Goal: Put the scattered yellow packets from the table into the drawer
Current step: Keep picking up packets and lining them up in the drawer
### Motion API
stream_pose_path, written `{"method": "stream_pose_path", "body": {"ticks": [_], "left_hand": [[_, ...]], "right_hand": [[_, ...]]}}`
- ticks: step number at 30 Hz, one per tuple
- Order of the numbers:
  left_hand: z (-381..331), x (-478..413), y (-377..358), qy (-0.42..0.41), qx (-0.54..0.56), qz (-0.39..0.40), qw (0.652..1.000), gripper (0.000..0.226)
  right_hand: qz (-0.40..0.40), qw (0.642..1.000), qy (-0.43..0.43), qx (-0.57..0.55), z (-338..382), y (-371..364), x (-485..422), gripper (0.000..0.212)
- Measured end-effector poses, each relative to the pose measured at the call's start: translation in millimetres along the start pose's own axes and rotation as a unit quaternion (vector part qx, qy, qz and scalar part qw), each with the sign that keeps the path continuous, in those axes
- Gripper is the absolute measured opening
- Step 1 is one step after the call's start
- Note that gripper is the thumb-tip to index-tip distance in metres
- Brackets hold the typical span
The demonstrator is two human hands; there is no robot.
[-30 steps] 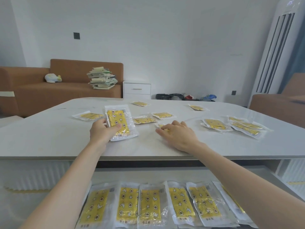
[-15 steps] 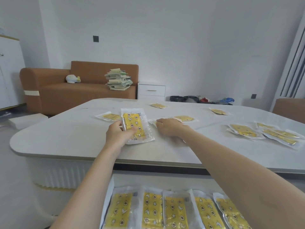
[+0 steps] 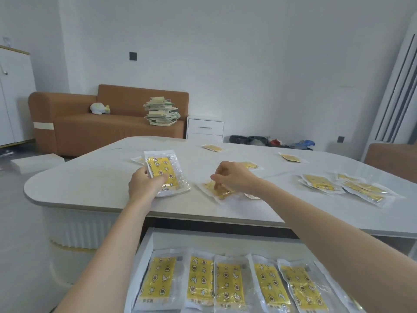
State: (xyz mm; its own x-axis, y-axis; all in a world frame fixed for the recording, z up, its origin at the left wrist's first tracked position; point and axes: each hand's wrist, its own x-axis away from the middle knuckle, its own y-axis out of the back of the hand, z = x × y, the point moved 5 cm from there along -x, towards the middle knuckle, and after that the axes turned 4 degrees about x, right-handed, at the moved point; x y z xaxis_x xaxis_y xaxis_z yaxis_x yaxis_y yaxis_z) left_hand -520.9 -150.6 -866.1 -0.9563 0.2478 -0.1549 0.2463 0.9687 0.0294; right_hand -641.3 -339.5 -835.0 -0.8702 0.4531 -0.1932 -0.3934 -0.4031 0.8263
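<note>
My left hand grips a small stack of yellow packets by its near end, tilted up off the white table. My right hand has its fingers curled down and pinches another yellow packet lying on the table just right of the stack. More yellow packets lie scattered: one behind my right hand, two at the far side, and a pile at the right. The open drawer below the table edge holds a row of several yellow packets.
A brown sofa with a stack of books stands behind the table, a white nightstand beside it. A tall white air conditioner is at the right, a brown chair at the table's far right.
My right hand has drawn back toward me and lifted, its fingers now pinching a packet it pulled nearer. The camera has shifted left and closer. The left hand keeps its stack.
</note>
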Motion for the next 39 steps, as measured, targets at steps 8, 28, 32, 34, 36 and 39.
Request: {"method": "stream_pose_path", "body": {"ticks": [8,28,32,34,36,39], "left_hand": [[-6,21,-3,-0.018,0.001,0.061,0.998,0.016],[-8,26,-29,0.028,0.087,0.125,0.988,0.013],[-8,24,-35,0.016,0.084,0.134,0.987,0.013],[-8,24,-35,0.013,0.080,0.132,0.988,0.014],[-8,25,-35,0.010,0.069,0.129,0.989,0.016],[-8,27,-34,0.007,0.063,0.133,0.989,0.014]], "right_hand": [[0.021,0.993,-0.092,0.078,-5,-6,16,0.086],[-0.082,0.967,-0.159,-0.183,-57,52,3,0.032],[-0.015,0.989,-0.121,-0.089,-60,38,3,0.024],[-0.014,0.993,-0.106,0.046,-60,38,2,0.032],[-0.008,0.978,-0.098,0.186,-57,39,2,0.040],[0.010,0.966,-0.109,0.234,-54,43,3,0.049]]}}
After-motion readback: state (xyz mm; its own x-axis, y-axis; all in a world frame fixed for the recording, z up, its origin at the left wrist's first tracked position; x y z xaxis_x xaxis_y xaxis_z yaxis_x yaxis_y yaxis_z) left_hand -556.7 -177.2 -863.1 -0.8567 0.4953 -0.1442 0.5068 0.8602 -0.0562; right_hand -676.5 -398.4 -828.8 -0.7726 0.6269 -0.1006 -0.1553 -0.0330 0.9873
